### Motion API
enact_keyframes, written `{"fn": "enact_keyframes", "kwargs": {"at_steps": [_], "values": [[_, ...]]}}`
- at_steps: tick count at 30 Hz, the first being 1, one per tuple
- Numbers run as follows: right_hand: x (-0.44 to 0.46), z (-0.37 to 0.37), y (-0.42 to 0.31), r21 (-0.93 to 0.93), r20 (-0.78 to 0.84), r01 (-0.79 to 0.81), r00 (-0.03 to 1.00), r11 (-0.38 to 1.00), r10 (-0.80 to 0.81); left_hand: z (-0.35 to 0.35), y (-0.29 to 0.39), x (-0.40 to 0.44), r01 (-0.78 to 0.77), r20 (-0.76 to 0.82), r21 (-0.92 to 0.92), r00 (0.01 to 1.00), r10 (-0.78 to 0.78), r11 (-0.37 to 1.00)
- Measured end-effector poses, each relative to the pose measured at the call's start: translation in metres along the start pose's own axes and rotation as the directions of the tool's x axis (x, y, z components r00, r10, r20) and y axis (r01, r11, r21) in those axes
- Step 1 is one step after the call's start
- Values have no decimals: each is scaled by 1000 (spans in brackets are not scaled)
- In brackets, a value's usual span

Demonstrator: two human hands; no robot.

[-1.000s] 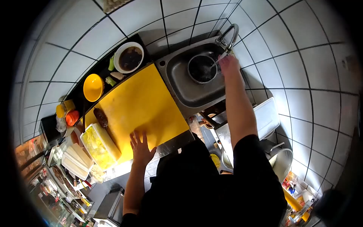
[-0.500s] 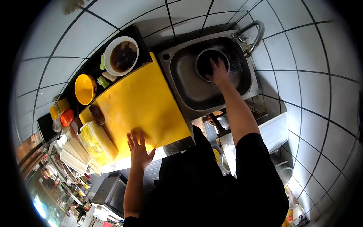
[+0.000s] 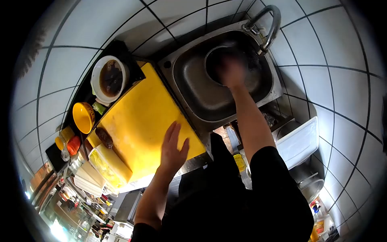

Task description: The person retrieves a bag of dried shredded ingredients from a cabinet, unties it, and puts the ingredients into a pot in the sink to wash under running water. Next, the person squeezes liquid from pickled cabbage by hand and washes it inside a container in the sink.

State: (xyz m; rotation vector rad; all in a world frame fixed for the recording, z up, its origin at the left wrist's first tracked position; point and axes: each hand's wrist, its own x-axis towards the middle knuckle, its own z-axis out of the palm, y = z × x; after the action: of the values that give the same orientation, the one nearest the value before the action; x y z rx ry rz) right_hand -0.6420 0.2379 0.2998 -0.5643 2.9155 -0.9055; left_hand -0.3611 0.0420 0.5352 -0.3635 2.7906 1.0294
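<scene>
My right hand (image 3: 233, 71) is smeared by motion and reaches into a round, dark-looking basin (image 3: 209, 72) in the steel sink (image 3: 197, 94). What its fingers do is not clear. My left hand (image 3: 173, 151) hovers at or just over the near right part of a yellow cutting board (image 3: 137, 117), fingers stretched out and thumb apart, holding nothing. At the board's left edge lies a dark brown, sausage-shaped item (image 3: 104, 137). Beside it stands a pale rectangular tub (image 3: 117, 163) with yellowish contents.
A curved faucet (image 3: 275, 30) rises at the sink's far right corner. Behind the board stand a white bowl (image 3: 96, 82) of dark brown liquid and a yellow bowl (image 3: 83, 117). A white plastic container (image 3: 298, 143) sits below right of the sink.
My left hand has moved right across the board toward the sink. My right hand stays over the basin, now blurred. The camera view has turned somewhat.
</scene>
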Motion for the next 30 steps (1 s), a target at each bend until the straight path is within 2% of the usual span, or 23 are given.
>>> {"fn": "enact_keyframes", "kwargs": {"at_steps": [2, 4, 6, 7, 9, 11, 14, 17, 20, 23, 26, 30], "values": [[-4, -8, -13, -198, -90, 50, 994, 979, -69, 29, 19, 46, 131, 41, -350, 991, -125, 928], [-8, 1, -11, -285, -101, 13, 994, 958, -43, 72, 17, 91, 272, 114, -610, 960, -257, 745], [-13, 21, 5, -225, -40, -33, 999, 974, 25, 96, 16, 136, 369, 175, -535, 928, -328, 760], [-10, 36, 19, -147, 11, -47, 999, 988, 49, 109, 20, 156, 471, 235, -647, 871, -430, 600], [-9, 52, 35, -39, 64, -67, 996, 997, 69, 136, 10, 192, 581, 340, -709, 779, -527, 400], [-9, 59, 42, -14, 28, -37, 999, 999, 38, 179, -27, 223, 640, 394, -667, 738, -548, 381], [-12, 49, 32, -113, -136, 103, 984, 988, -118, 229, -58, 246, 548, 318, -767, 777, -543, 335], [-10, 21, 1, 70, -178, -66, 981, 995, 78, 244, -67, 250, 553, 399, -820, 737, -545, 148], [-4, 30, 1, 167, -122, -68, 989, 984, 89, 231, -50, 251, 561, 421, -815, 743, -519, 142], [2, 35, 4, 165, -57, -150, 985, 975, 161, 210, -33, 248, 548, 436, -824, 778, -452, 148], [6, 38, 2, 174, -35, -186, 980, 967, 195, 215, -43, 246, 435, 316, -871, 851, -419, 228], [-1, 33, -10, 247, -47, -221, 970, 943, 239, 186, -16, 232, 423, 241, -812, 871, -429, 403]]}}
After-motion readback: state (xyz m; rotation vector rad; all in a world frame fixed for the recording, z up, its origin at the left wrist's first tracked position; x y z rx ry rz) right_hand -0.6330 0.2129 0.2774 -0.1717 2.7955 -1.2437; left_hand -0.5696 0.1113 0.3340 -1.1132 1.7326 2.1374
